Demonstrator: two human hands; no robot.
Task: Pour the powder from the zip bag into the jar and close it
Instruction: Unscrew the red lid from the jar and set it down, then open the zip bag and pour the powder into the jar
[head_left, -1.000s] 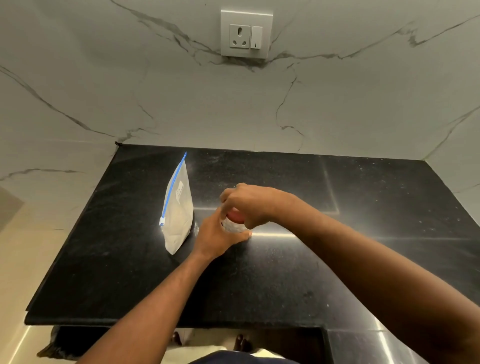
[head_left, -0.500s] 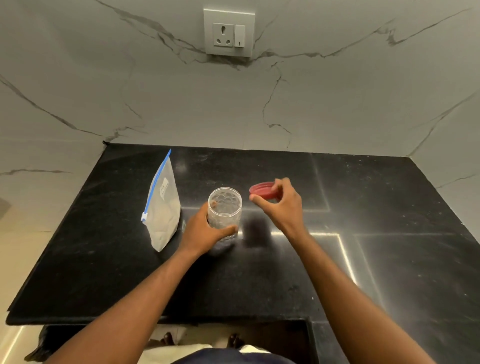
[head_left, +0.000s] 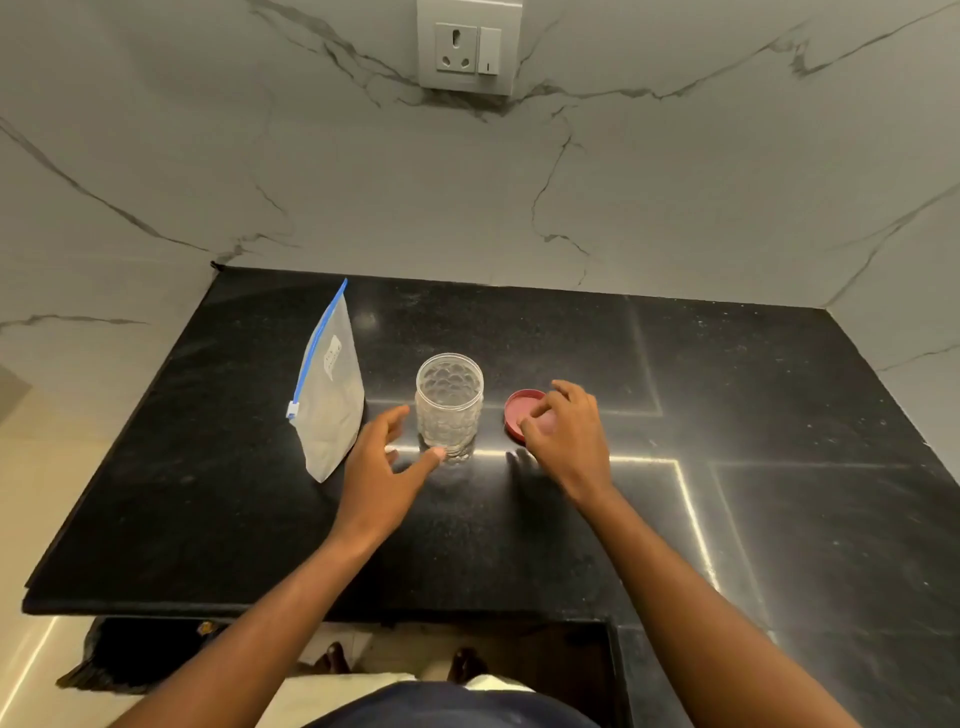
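A clear dimpled jar (head_left: 450, 405) stands upright and lidless on the black counter (head_left: 519, 530). Its red lid (head_left: 521, 414) lies flat on the counter just right of the jar. My right hand (head_left: 566, 439) hovers over the lid's right part, fingers curled loosely and touching or nearly touching it. My left hand (head_left: 387, 467) is beside the jar's left base with fingers spread, the thumb tip close to the jar's foot. A zip bag (head_left: 331, 395) of pale powder with a blue seal stands upright to the left of the jar.
A marble wall with a socket (head_left: 464, 47) rises behind the counter. The counter's front edge (head_left: 311, 608) lies near my body, with a step to the right. Bare counter lies to the right of the lid.
My right hand took the red lid off the jar and set it down on the counter to the right. My left hand let go of the jar and opened.
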